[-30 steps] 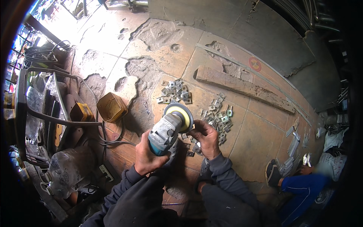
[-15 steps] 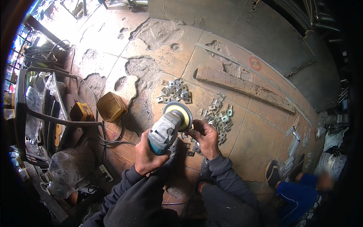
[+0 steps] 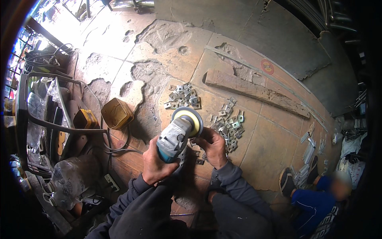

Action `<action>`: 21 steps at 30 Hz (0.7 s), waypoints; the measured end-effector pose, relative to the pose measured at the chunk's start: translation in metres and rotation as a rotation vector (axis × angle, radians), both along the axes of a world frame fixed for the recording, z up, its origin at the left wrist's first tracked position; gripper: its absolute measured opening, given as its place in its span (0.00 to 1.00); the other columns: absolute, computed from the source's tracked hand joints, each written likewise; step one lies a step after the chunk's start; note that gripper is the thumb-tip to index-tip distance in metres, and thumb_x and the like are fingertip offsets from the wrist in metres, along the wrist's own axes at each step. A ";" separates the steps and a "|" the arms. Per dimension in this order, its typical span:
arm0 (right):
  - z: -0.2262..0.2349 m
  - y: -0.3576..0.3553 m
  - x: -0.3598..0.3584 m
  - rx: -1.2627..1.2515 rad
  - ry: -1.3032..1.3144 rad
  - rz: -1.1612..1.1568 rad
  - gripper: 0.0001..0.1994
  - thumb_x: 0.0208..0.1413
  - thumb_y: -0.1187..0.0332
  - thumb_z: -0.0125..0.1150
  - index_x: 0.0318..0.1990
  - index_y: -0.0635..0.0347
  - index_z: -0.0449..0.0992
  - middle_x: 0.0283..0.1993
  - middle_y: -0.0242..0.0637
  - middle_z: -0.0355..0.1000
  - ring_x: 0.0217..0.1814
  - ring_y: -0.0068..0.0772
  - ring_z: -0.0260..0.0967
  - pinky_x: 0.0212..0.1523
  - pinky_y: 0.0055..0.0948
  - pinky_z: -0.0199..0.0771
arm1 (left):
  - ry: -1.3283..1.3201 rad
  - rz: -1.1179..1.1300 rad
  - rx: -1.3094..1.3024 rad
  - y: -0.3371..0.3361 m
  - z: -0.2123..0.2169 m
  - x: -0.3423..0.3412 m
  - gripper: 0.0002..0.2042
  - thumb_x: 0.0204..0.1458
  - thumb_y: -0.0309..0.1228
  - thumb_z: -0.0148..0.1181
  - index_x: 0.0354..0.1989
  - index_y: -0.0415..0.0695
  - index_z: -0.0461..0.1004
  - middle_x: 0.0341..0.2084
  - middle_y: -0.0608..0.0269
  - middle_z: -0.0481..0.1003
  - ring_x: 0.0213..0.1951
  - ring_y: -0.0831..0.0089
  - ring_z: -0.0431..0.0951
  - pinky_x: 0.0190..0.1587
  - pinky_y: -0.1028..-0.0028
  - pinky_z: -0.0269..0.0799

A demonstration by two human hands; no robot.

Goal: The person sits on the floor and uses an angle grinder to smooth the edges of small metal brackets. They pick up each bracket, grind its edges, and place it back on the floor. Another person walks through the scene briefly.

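Observation:
My left hand (image 3: 155, 164) is wrapped round the body of an angle grinder (image 3: 173, 138), grey on top and teal at the rear. Its round disc (image 3: 194, 115), with a pale yellow centre, faces up and away from me. Close to the disc's right edge, my right hand (image 3: 215, 149) has thumb and fingers pinched together. What they grip is hidden. Beyond the disc lies a pile of small bent metal brackets with holes (image 3: 182, 96). A second, looser heap of brackets (image 3: 232, 126) spreads past my right hand, and a few dark ones (image 3: 199, 161) lie beneath it.
A wooden beam (image 3: 254, 92) lies on the broken tile floor. To the left are a yellowish open container (image 3: 117, 114), a metal frame (image 3: 67, 128), cables and a clear plastic bottle (image 3: 71, 181). Another person in blue (image 3: 314, 205) sits at lower right beside metal strips (image 3: 308, 153).
My right hand has shifted slightly left and turned, its fingers lower and closer to the disc edge. The grinder has barely moved. The person at right has moved a foot and leaned.

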State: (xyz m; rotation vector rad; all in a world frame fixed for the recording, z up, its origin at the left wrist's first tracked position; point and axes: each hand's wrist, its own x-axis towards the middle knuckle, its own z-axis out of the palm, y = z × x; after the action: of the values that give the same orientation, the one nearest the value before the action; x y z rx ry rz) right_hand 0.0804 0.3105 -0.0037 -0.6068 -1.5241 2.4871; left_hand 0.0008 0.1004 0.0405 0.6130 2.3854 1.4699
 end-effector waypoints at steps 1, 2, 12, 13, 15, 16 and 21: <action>0.000 0.000 -0.001 -0.004 -0.002 -0.003 0.18 0.64 0.76 0.70 0.59 0.67 0.77 0.51 0.36 0.82 0.52 0.23 0.80 0.55 0.25 0.81 | 0.000 0.004 0.002 0.001 0.000 0.000 0.41 0.38 0.28 0.77 0.65 0.37 0.65 0.45 0.41 0.82 0.49 0.49 0.86 0.52 0.62 0.80; 0.000 -0.001 -0.001 0.009 -0.019 -0.008 0.18 0.64 0.76 0.70 0.59 0.67 0.77 0.51 0.35 0.82 0.51 0.23 0.80 0.55 0.24 0.81 | 0.019 0.019 0.001 0.002 -0.001 0.000 0.41 0.38 0.28 0.77 0.65 0.37 0.65 0.44 0.42 0.82 0.49 0.49 0.86 0.52 0.61 0.81; 0.010 0.000 0.000 -0.086 -0.033 -0.043 0.17 0.64 0.75 0.71 0.58 0.68 0.77 0.50 0.35 0.82 0.48 0.19 0.79 0.52 0.22 0.82 | 0.197 0.135 -0.072 0.005 0.001 -0.003 0.38 0.39 0.28 0.76 0.63 0.41 0.66 0.41 0.45 0.82 0.44 0.47 0.87 0.47 0.58 0.82; 0.012 -0.001 -0.001 -0.096 -0.044 -0.052 0.17 0.64 0.75 0.71 0.58 0.68 0.77 0.50 0.35 0.82 0.48 0.19 0.79 0.52 0.21 0.81 | 0.222 0.123 -0.082 0.006 0.002 -0.003 0.38 0.40 0.28 0.76 0.63 0.41 0.66 0.41 0.45 0.82 0.43 0.46 0.87 0.46 0.57 0.82; 0.017 -0.002 -0.003 -0.115 -0.066 -0.064 0.17 0.63 0.75 0.72 0.57 0.69 0.78 0.49 0.36 0.82 0.48 0.20 0.79 0.53 0.22 0.81 | 0.263 0.098 -0.105 0.007 0.002 -0.003 0.38 0.40 0.29 0.76 0.63 0.41 0.66 0.40 0.44 0.82 0.42 0.44 0.86 0.46 0.57 0.82; 0.019 -0.002 -0.005 -0.125 -0.078 -0.068 0.17 0.62 0.75 0.72 0.57 0.69 0.79 0.49 0.36 0.83 0.48 0.22 0.80 0.53 0.23 0.81 | 0.278 0.084 -0.119 0.008 0.002 -0.003 0.38 0.40 0.29 0.76 0.63 0.41 0.66 0.40 0.43 0.81 0.42 0.43 0.86 0.45 0.56 0.82; 0.016 -0.006 -0.006 -0.095 -0.076 -0.082 0.15 0.63 0.76 0.70 0.55 0.69 0.80 0.48 0.37 0.83 0.49 0.23 0.79 0.53 0.25 0.80 | 0.320 0.071 -0.171 0.004 -0.002 -0.002 0.37 0.40 0.29 0.76 0.62 0.41 0.68 0.41 0.43 0.81 0.42 0.43 0.86 0.45 0.56 0.82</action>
State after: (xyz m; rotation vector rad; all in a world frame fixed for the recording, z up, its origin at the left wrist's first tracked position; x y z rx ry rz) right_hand 0.0742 0.3042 0.0120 -0.7705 -1.3825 2.5125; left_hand -0.0011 0.1043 0.0386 0.7786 2.7664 1.2553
